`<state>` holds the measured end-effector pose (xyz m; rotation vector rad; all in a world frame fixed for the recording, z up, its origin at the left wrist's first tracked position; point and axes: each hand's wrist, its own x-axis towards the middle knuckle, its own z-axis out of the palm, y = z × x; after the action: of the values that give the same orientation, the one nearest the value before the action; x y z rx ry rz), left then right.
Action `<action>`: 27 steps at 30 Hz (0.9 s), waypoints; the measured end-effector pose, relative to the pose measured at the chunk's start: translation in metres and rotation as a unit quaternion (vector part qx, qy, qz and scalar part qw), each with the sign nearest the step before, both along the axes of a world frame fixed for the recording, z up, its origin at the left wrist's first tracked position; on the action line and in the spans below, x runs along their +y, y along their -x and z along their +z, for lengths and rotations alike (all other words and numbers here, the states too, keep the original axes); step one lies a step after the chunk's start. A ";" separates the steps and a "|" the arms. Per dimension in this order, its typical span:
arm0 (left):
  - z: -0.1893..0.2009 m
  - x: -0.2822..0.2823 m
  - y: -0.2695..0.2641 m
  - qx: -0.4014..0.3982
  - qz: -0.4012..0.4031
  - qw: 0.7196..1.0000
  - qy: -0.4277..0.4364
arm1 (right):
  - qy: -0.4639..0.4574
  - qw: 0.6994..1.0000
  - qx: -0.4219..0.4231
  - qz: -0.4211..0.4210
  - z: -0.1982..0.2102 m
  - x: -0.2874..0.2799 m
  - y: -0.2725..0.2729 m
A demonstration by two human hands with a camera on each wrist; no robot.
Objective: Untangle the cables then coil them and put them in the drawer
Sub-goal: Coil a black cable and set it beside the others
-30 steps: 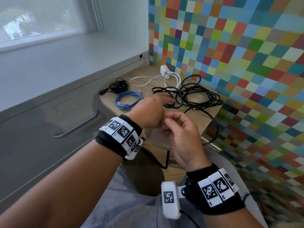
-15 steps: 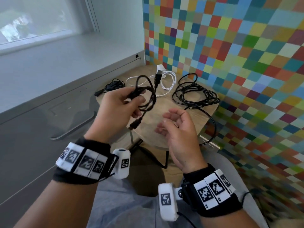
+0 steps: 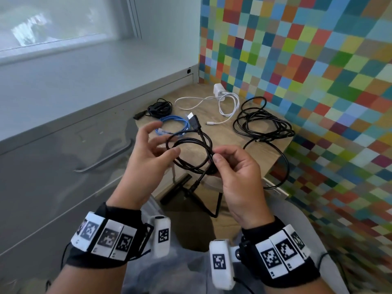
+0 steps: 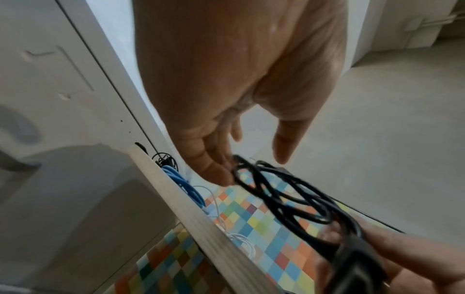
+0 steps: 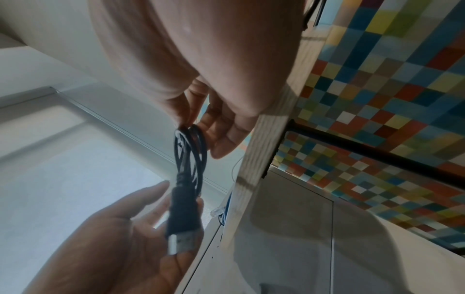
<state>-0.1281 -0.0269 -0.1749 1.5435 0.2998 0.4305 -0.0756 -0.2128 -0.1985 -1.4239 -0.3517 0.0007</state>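
Now passed across: short black cable [image 3: 192, 154], coiled, pinched in right hand [image 3: 235, 179] above the counter [image 3: 229, 134], left hand [image 3: 146, 158] fingers open beside it, ready for the drawer [image 3: 70, 149].

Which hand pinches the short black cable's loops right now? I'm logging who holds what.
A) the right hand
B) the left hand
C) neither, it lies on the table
A: the right hand pinches the gathered loops of the short black cable between thumb and fingers, while the left hand is spread open beside the coil, above the table.
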 end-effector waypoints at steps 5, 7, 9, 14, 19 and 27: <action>0.000 -0.010 -0.001 -0.004 -0.001 0.968 -0.251 | 0.002 1.000 0.001 0.013 0.000 -0.002 -0.001; -0.002 -0.015 -0.002 0.003 0.002 0.951 -0.310 | -0.006 1.000 0.005 0.023 0.002 -0.003 -0.001; -0.005 -0.016 -0.004 0.018 0.029 0.942 -0.334 | -0.013 0.999 0.000 0.036 0.004 -0.005 0.000; -0.008 -0.011 -0.004 0.009 0.056 0.935 -0.349 | 0.004 0.999 -0.031 0.025 0.007 -0.005 0.005; -0.006 -0.009 -0.002 -0.028 0.030 0.893 -0.449 | 0.093 0.990 -0.102 -0.029 0.004 -0.004 0.010; -0.008 -0.018 -0.003 0.015 0.030 0.900 -0.435 | 0.143 0.957 -0.226 -0.115 0.005 -0.010 0.002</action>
<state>-0.1249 -0.0444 -0.1829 2.4235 0.1783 0.6372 -0.0780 -0.2233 -0.1939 -1.7445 -0.5752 -0.4885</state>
